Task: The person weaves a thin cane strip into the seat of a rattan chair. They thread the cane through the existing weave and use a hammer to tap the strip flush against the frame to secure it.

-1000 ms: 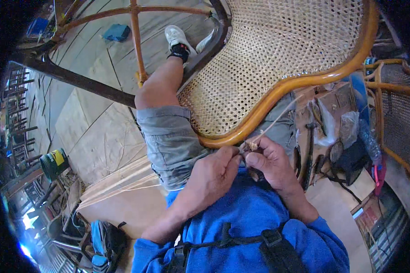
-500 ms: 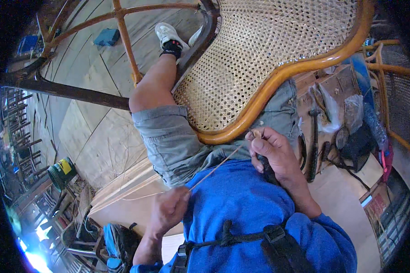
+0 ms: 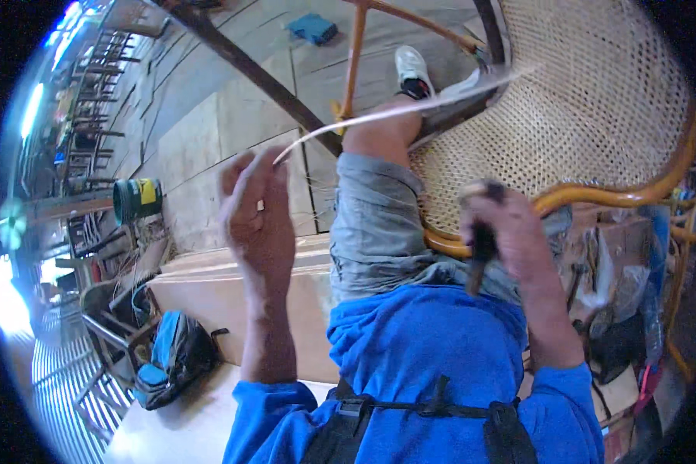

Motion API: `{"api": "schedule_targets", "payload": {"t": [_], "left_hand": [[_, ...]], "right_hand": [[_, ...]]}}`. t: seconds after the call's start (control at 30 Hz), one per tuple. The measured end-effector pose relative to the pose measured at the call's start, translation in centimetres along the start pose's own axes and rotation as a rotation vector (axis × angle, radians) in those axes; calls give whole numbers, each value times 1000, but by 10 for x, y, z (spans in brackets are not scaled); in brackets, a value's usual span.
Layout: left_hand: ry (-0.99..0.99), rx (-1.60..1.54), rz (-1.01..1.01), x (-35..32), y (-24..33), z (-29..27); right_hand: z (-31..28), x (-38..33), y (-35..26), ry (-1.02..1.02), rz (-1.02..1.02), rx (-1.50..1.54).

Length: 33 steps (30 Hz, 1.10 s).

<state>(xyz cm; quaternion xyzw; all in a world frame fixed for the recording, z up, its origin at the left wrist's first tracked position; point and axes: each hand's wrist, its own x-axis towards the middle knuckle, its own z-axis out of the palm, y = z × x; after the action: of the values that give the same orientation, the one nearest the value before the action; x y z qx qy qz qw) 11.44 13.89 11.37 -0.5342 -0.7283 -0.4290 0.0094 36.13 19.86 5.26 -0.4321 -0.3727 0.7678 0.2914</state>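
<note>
Raised to the left of my lap, my left hand (image 3: 259,213) pinches one end of a pale, thin cane strip (image 3: 394,117). The strip arcs away over my knee toward the woven seat, and its far end is blurred. My right hand (image 3: 512,232) is wrapped round a short dark tool (image 3: 484,243) with a brownish lower end; motion blur hides its exact kind. Beneath and beyond that hand, a woven cane panel (image 3: 588,100) in a glossy curved rattan frame (image 3: 634,195) leans across my thigh.
Dark and orange poles (image 3: 247,66) of the furniture frame cross at upper left. Stacked boards (image 3: 209,271) lie left of my lap, near a blue-black backpack (image 3: 179,359) and a dark green bucket (image 3: 138,199). Plastic bags (image 3: 602,271) and tools lie at right.
My left hand has risen up and away with the strip, which now swings in a loose arc. My right hand has lifted with the dark tool. The view has shifted to the left.
</note>
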Motion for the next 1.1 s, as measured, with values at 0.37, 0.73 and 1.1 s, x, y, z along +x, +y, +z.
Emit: {"api": "schedule_targets", "payload": {"t": [0.37, 0.73, 1.1], "left_hand": [[-148, -928, -681, -117, 11, 1], [-79, -792, -1101, -130, -39, -13], [-439, -649, -1046, -100, -18, 24]], "right_hand": [[44, 35, 18, -295, 170, 431], [33, -1, 0, -204, 112, 248], [-83, -30, -1, 472, -107, -420]]}}
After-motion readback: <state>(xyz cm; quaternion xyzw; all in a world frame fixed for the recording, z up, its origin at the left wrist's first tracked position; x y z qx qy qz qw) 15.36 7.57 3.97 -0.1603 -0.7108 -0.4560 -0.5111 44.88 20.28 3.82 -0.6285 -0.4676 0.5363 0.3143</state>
